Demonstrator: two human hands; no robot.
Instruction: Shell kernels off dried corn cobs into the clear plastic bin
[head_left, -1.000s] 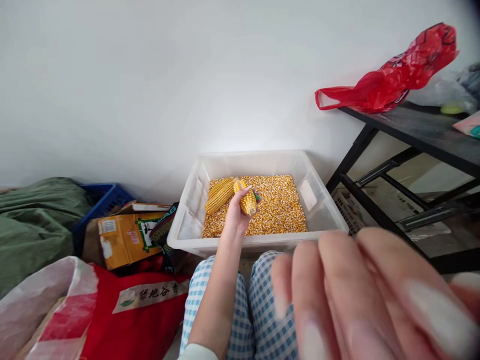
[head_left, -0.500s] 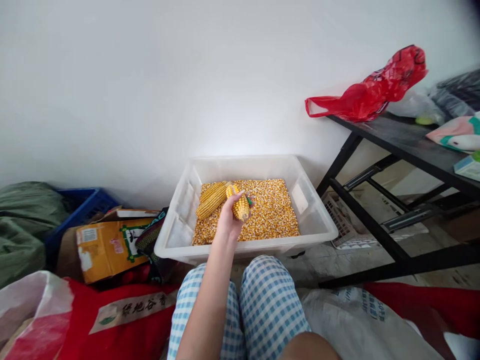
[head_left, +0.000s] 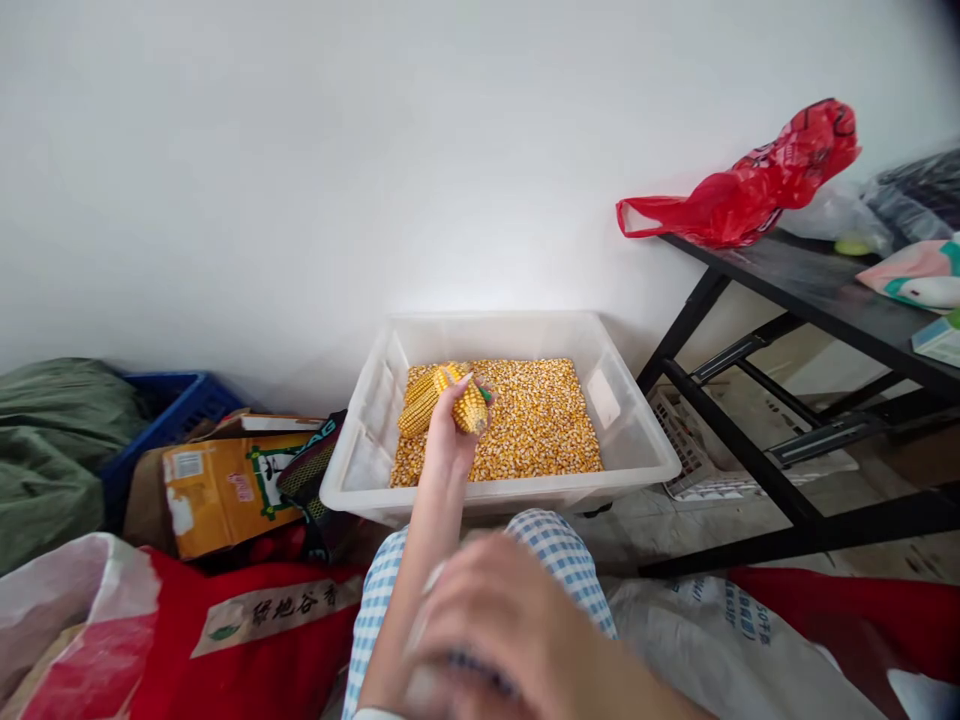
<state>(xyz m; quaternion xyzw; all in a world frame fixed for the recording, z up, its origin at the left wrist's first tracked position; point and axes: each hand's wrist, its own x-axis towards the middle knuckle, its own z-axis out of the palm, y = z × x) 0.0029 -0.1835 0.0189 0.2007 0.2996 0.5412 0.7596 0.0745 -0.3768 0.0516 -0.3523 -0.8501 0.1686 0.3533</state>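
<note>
My left hand (head_left: 448,425) is closed around a yellow corn cob (head_left: 469,405), its thumb along the top, over a bin of kernels. A small green thing (head_left: 484,394) shows by the fingers; I cannot make out what it is. Just left of the hand, more corn cobs (head_left: 418,405) lie on the loose corn kernels (head_left: 536,425). These fill the bottom of a translucent plastic bin (head_left: 645,470). Close to the camera, my right hand (head_left: 495,620) passes over my left forearm and my lap. Motion blur smears its fingers.
A black table (head_left: 817,285) at the right carries a red plastic bag (head_left: 750,200). To the left are a blue crate (head_left: 180,405), a yellow cardboard box (head_left: 225,490) and a red sack (head_left: 247,650). A white sack (head_left: 697,650) lies at lower right; a wall rises behind the bin.
My right hand has come up from the bottom edge into the foreground. My left hand, still holding the cob, has shifted slightly left in the picture.
</note>
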